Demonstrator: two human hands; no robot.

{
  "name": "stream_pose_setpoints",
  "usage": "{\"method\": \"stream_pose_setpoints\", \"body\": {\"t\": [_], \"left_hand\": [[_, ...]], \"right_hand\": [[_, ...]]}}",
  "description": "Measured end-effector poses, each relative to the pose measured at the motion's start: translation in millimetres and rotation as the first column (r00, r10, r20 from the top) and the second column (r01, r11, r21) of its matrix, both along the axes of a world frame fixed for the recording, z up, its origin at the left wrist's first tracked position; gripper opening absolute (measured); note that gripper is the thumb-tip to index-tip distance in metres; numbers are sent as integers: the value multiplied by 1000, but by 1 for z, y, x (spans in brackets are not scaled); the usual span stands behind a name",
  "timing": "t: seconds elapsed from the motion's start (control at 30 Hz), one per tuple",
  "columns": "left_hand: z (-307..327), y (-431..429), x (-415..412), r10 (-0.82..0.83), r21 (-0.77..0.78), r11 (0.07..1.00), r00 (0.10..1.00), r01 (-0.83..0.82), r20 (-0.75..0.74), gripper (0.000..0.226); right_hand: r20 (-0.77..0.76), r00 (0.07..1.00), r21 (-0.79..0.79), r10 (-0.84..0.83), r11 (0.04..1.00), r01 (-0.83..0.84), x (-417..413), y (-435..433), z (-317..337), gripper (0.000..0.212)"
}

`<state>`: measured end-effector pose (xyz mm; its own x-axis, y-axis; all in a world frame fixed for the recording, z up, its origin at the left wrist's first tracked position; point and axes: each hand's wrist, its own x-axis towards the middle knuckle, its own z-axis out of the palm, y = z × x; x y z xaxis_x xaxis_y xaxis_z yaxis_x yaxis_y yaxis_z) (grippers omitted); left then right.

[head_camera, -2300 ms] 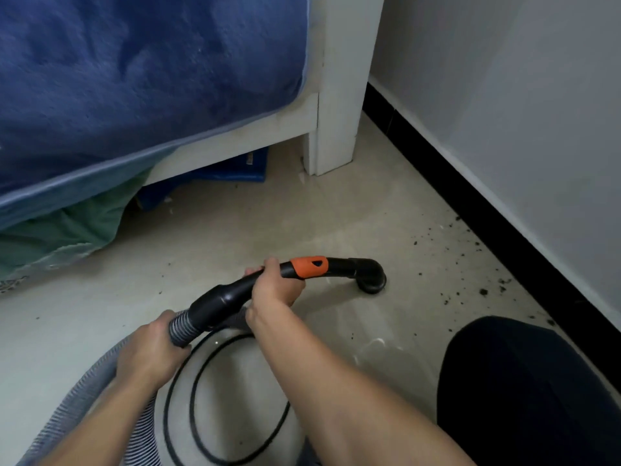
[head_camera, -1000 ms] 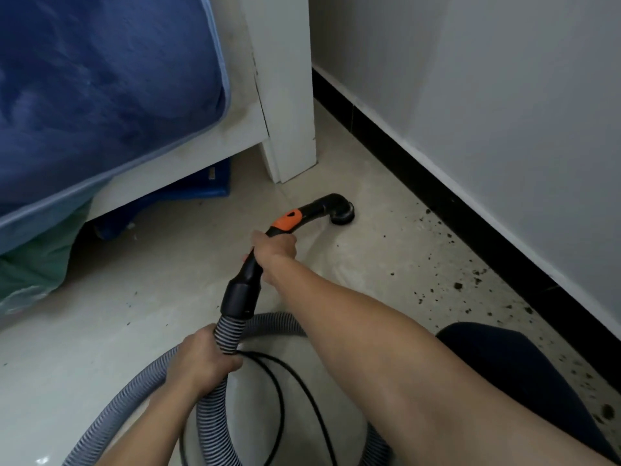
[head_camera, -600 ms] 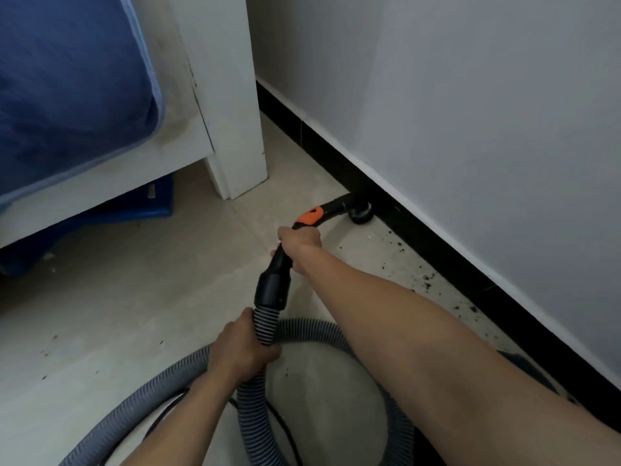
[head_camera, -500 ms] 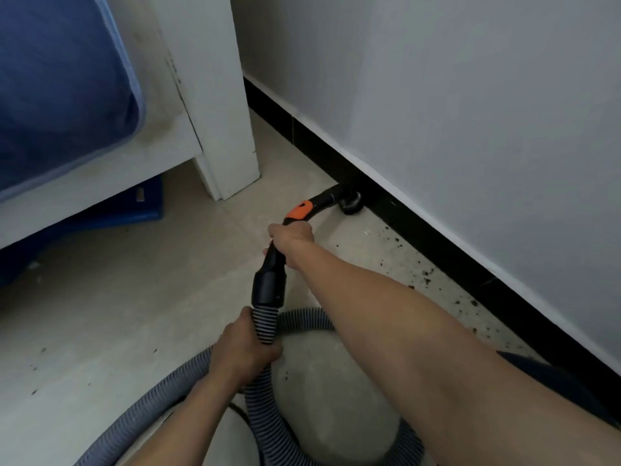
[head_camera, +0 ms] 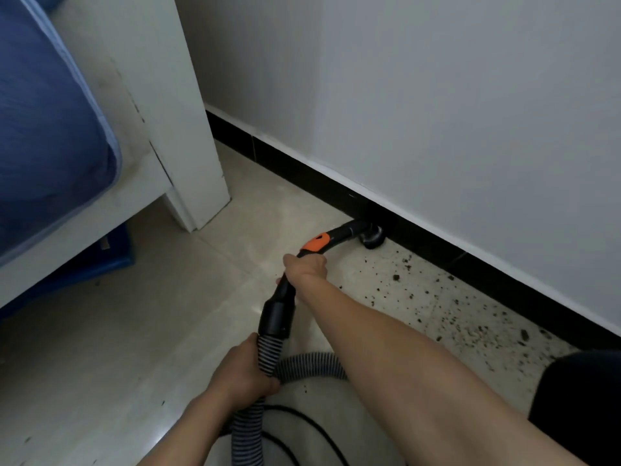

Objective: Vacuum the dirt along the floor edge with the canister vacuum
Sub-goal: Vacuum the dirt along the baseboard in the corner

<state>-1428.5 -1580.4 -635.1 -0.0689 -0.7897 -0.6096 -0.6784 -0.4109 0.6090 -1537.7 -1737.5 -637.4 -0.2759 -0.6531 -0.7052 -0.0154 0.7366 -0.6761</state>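
Dim, flat, bluish light. Deep shadow pools under the bed (head_camera: 100,223) at 9 o'clock; a pale sheen crosses the floor (head_camera: 232,307) near centre. Wide-angle distortion bows the baseboard (head_camera: 504,279) toward 4 o'clock. Detail is soft throughout.

I see my right hand (head_camera: 306,268) gripping the wand (head_camera: 331,238) mid-frame, nozzle (head_camera: 371,237) against the baseboard (head_camera: 470,260); my left hand (head_camera: 242,373) grips the hose (head_camera: 268,353) below; dirt (head_camera: 437,297) lies right.

Location: domestic bedroom; a white bed frame (head_camera: 188,129) carries blue bedding (head_camera: 43,129) on its left; a blue box (head_camera: 107,260) sits beneath the frame; beige floor tiles (head_camera: 151,331) lie before it; a painted wall (head_camera: 437,95) with black skirting (head_camera: 302,176) runs to its right.
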Motion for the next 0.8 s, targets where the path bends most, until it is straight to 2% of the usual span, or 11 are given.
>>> {"method": "stream_pose_setpoints", "body": {"t": [0.1,0.17,0.3,0.43,0.53,0.67,0.8], "left_hand": [[5,4,13,14,-22,1000,999,-15,-40,55],[8,22,24,79,-9,997,994,-80,-71,54],[15,73,52,230,66,973,967,-223,-113,53],[23,101,66,273,94,959,959,-266,-75,44],[22,104,68,271,58,962,961,-268,-56,43],[17,101,66,224,0,974,974,-225,-29,29],[18,116,58,304,-2,953,953,-304,9,29]], "right_hand": [[49,998,-16,37,999,-37,14,2,16,52],[104,989,-6,107,994,-107,30,18,24,47],[178,963,46,201,976,-212,77,61,28,52],[210,962,84,172,978,-193,94,91,31,49],[222,965,46,141,987,-155,86,98,26,46],[249,952,-33,181,983,-179,83,95,19,46],[312,910,-82,273,962,-261,85,110,24,44]]}}
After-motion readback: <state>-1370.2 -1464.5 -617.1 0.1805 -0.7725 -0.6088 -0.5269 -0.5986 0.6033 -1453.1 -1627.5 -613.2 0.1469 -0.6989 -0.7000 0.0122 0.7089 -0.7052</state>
